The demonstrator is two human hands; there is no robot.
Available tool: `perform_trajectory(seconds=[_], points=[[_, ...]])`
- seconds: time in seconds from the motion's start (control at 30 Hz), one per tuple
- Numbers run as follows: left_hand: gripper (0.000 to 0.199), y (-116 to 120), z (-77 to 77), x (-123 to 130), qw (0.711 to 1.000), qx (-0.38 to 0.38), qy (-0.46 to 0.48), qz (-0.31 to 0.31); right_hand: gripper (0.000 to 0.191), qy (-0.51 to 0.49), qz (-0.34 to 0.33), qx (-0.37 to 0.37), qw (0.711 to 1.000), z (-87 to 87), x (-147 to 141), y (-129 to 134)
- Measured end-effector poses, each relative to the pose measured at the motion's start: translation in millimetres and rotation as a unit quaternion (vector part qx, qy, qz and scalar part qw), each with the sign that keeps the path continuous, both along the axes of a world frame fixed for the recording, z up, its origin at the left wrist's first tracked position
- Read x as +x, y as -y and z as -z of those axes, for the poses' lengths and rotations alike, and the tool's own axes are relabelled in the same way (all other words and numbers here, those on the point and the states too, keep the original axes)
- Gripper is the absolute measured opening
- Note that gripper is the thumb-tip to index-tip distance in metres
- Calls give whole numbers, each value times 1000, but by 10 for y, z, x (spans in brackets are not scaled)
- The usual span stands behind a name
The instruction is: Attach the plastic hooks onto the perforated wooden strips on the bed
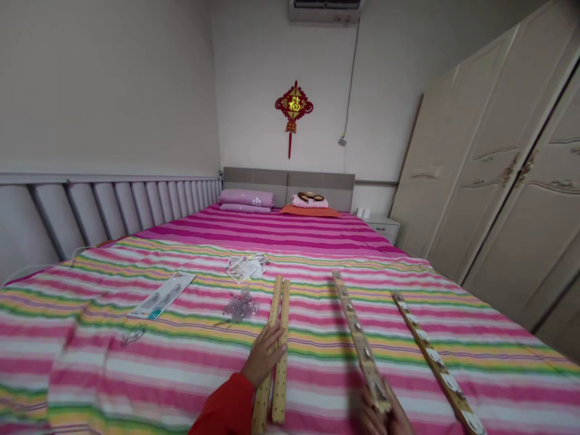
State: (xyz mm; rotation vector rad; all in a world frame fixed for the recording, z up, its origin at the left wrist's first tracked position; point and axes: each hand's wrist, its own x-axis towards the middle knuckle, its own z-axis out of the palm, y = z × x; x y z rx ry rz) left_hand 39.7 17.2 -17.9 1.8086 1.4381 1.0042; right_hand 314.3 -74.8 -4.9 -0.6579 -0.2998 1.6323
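On the striped bedspread [158, 368], a flat packet [163, 295] lies leftmost, then a little heap of small clear pieces [241, 306]. Next, the left hand [266, 351], its fingers loosely spread, rests across two wooden strips [285, 314] lying side by side. Farther right, the right hand [384, 412] has its fingers curled around the near end of a metal-studded strip [357, 329], beside a strip with white discs [434, 355].

Pink, white, green and yellow striped bedspread [181, 362], magenta-striped sheet [199, 229], dark-dotted tan strips [280, 386], red sleeve [229, 406]
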Motion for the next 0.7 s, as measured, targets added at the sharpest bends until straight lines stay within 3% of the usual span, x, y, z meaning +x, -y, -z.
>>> perform_trajectory(seconds=[0.17,0.33,0.4,0.5,0.6,0.7], points=[[55,133,-253,30,987,-25,158,-31,36,-19,-34,29,999,-275,-638,-178],[60,282,-546,172,947,-73,305,-64,33,15,-30,30,999,-335,-1217,-410],[67,305,-575,255,936,-90,334,-72,33,34,-21,40,998,-339,-1411,-475],[77,300,-539,347,933,-55,346,-86,33,75,-24,70,994,-363,-1624,-516],[66,257,-510,343,928,-33,348,-132,37,109,-35,94,989,-402,-1753,-512],[52,183,-526,255,928,-38,342,-139,40,126,-43,100,986,-405,-1827,-511]])
